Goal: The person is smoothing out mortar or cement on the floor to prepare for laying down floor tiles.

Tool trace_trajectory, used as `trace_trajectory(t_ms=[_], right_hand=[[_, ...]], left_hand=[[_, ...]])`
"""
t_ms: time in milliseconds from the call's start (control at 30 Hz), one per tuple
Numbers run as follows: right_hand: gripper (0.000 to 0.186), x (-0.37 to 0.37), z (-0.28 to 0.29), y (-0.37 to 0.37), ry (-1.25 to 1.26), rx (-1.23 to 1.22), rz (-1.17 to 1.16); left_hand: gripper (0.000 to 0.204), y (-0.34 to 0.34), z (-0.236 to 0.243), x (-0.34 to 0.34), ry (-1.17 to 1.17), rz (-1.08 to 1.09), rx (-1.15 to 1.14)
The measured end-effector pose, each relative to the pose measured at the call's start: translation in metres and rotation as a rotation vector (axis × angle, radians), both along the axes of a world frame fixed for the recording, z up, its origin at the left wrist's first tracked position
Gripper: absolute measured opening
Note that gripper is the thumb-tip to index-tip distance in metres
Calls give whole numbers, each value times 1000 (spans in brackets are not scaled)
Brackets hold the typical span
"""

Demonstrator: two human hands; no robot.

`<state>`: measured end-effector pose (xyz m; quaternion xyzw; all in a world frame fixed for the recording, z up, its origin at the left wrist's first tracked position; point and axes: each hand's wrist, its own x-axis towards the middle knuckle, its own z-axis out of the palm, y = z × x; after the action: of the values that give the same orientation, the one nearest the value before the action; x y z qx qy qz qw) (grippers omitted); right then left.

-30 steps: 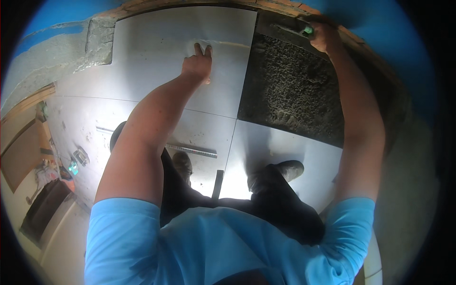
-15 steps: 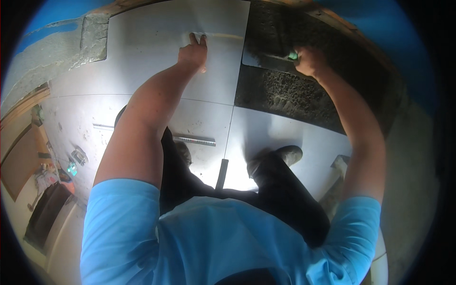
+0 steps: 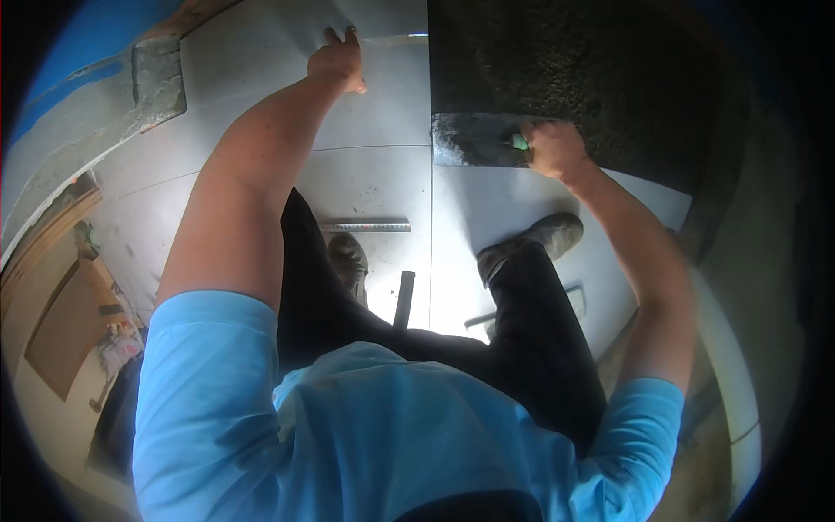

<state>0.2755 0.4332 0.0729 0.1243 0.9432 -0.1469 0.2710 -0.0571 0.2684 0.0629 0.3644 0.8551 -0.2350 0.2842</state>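
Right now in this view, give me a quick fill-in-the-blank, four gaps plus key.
1. The right hand grips the trowel by its ____ handle.
2. The dark mortar lies to the ____ of the tile under the left hand.
3. The ruler lies just beyond the toe of the ____ boot.
4. The shirt is ____.

Missing: green; right; left; blue

Left hand (image 3: 337, 63): rested on a pale tile (image 3: 239, 74), fingers parted.
Right hand (image 3: 557, 150): wrapped round the green handle (image 3: 519, 141) of a flat trowel.
Trowel blade (image 3: 474, 141): laid along the near edge of a dark mortar bed (image 3: 557, 65).
Graduated ruler (image 3: 374, 227): placed just beyond the left boot (image 3: 349, 261), partly hidden by a leg.
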Motion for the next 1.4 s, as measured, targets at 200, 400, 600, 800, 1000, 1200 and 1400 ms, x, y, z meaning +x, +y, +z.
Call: trace_trajectory(t_ms=[200,400,600,800,1000,1200,1400], right_hand=[[28,17,7,0,-64,65,7],[28,24,25,15,24,-94,-290],[28,14,38,-16,-111,-156,-153],[27,45,3,-42,100,-70,-2],[28,3,-2,-3,129,105,-127],[34,-15,27,36,154,-1,-316],[30,-8,42,-6,-81,-82,-128]], left_hand=[[113,-3,-8,1,33,-38,37],[114,-5,-4,0,0,-27,26],[114,-9,-5,0,10,-32,57],[113,-7,0,2,4,-17,70],[113,-9,-2,1,9,-25,72],[113,-11,-8,-1,55,-45,52],[111,-11,-5,-1,12,-15,70]])
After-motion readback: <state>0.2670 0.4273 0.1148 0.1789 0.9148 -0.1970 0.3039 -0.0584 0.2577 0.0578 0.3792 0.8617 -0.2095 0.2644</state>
